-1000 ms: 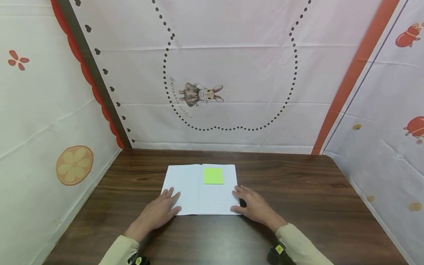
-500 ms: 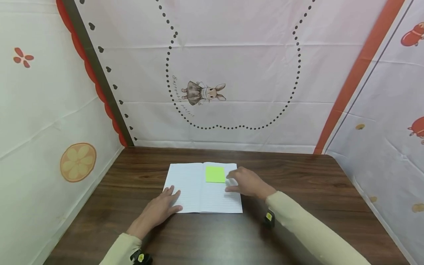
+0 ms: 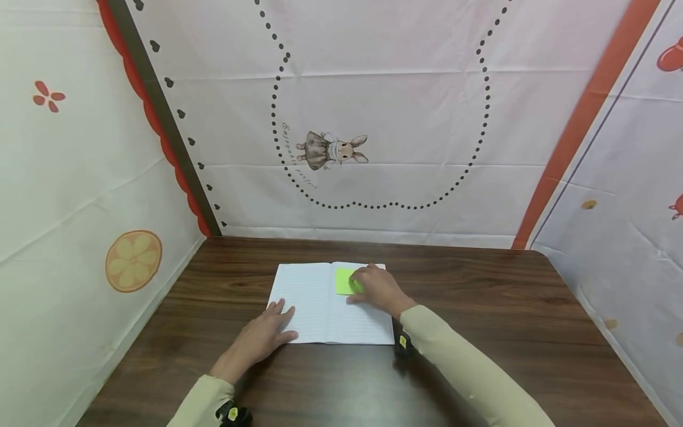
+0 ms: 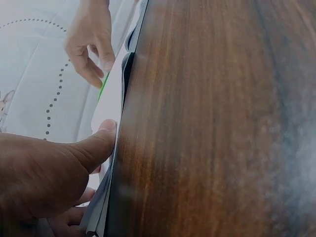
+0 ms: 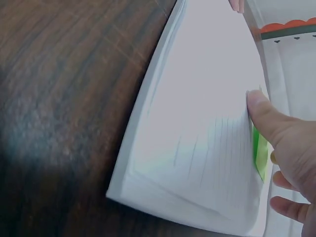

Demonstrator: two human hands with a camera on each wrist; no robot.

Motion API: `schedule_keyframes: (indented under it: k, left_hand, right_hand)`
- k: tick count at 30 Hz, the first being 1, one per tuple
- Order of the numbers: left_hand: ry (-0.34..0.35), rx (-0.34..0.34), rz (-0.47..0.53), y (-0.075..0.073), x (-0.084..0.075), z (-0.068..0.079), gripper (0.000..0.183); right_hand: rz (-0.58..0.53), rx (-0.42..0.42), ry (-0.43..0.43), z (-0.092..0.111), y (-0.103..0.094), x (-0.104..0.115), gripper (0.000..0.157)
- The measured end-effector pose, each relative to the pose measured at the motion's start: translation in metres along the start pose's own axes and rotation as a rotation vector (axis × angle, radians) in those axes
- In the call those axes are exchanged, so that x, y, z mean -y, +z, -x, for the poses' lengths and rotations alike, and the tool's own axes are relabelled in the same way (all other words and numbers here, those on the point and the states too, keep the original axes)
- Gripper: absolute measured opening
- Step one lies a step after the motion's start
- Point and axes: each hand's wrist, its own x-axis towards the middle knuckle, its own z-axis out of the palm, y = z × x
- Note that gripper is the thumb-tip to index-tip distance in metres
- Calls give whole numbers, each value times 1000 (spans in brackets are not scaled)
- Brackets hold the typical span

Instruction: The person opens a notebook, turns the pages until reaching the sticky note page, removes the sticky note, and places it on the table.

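Note:
An open lined notebook lies on the dark wooden table, with a lime-green sticky note high on its right page. My left hand rests on the lower left edge of the left page, fingers spread; in the left wrist view its thumb presses the paper. Bent fingers of my right hand reach the note's right side, which looks slightly raised and partly covered. In the right wrist view, the right thumb stands apart from the other fingers, with the note visible between them.
The wooden table extends around the notebook. A printed white cloth stands behind it, with side cloths at left and right. Both wrists wear black straps with small cameras.
From the notebook's right edge, my right hand has moved left and forward to the sticky note, whose right side now looks lifted. My left hand stays on the left page.

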Motion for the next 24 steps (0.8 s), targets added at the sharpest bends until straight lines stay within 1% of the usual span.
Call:
schedule_keyframes:
  k: [4,8,10,13,18,24]
  left_hand:
    - [-6,2,-1,2,1,0,64]
    - [5,-10,-1,2,1,0,64]
    - [7,-15,-2,2,1,0,64]
    - [13,-24,-2,3,1,0,64]
    - [8,-15,1,3,0,-1,63]
    - [-1,-4,-2,1,-2,-1,64]
  right_hand:
    - [29,-31,-28,0,1,3,36]
    - [113,-73,-72,1,3,6,19]
    - [154,-104,-88,2,5,8,14]
    - [188,-145,-80,4,9,8,14]
    - [211,-202,-68,5,14,7,10]
    - [220,-275,-74,7,13,3,12]
